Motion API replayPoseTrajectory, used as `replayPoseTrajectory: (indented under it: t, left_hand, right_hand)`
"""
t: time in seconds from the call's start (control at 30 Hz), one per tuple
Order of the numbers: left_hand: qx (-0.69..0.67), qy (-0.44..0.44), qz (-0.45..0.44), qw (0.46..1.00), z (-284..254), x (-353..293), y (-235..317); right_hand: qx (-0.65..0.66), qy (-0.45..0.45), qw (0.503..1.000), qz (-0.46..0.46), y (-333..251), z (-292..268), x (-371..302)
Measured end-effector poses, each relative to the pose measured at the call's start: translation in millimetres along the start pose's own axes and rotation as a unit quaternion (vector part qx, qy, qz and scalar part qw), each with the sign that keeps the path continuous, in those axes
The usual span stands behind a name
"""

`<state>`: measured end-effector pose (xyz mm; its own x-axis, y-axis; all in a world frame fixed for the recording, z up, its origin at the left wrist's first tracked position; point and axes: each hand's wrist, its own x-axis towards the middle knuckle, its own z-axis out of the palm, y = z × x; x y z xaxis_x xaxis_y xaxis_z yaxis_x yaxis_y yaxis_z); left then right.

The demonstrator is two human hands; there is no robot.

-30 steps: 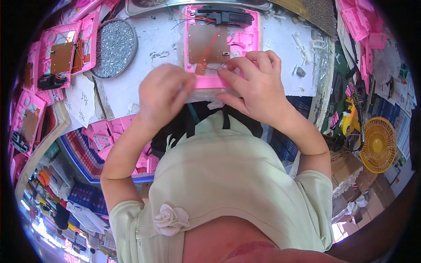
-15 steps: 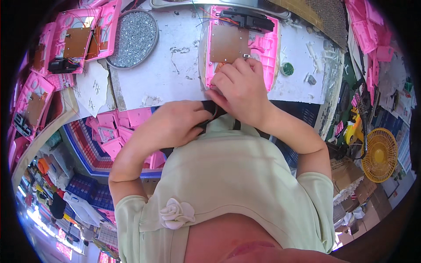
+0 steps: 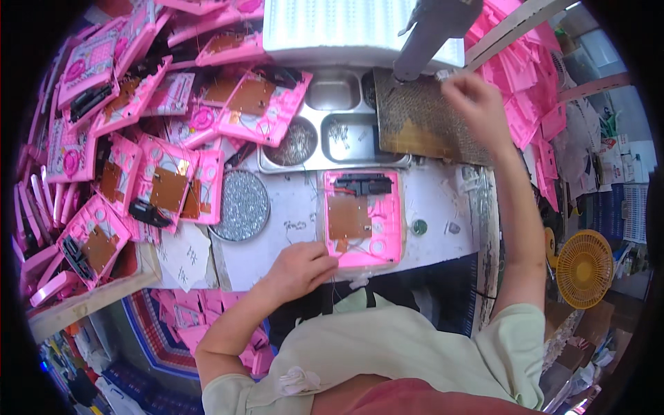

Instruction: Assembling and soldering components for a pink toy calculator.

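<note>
A pink plastic toy housing [image 3: 364, 217] lies open side up on the white bench, showing a brown circuit board and a black part near its top edge. My left hand [image 3: 299, 268] rests at its lower left corner, fingers curled against the edge. My right hand [image 3: 477, 104] is stretched far up to the right, above a brown mesh-covered board [image 3: 422, 124] and just under a grey tool [image 3: 432, 31] that hangs down. Whether its fingers pinch something small I cannot tell.
A steel compartment tray [image 3: 332, 131] holding small metal parts sits behind the housing. A round dish of silvery bits [image 3: 242, 205] lies to the left. Several pink housings [image 3: 138, 152] are piled at left. A yellow fan [image 3: 584, 266] stands lower right.
My right hand left the pink housing and reached up to the right toward the hanging tool. My left hand moved onto the housing's lower left corner. The view tilted up the bench.
</note>
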<state>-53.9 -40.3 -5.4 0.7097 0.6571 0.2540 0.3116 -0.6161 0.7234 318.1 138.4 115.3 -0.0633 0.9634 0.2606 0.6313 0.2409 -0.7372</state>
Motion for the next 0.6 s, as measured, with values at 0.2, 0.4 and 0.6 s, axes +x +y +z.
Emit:
replayPoseTrajectory:
  t: [0.2, 0.4, 0.6]
  left_hand:
    - [-0.006, -0.006, -0.018, 1.0, -6.1, 2.0, 4.7]
    - [-0.02, -0.011, -0.041, 0.999, -4.0, 0.6, 7.3]
    - [-0.02, -0.005, -0.03, 0.999, -0.3, 2.4, 3.3]
  right_hand:
    - [-0.024, 0.043, 0.997, -0.057, 52.9, 23.7, 233.9]
    - [-0.182, 0.127, 0.974, -0.042, 61.2, 56.1, 345.2]
    - [-0.151, 0.265, 0.939, -0.157, 48.6, 24.7, 382.2]
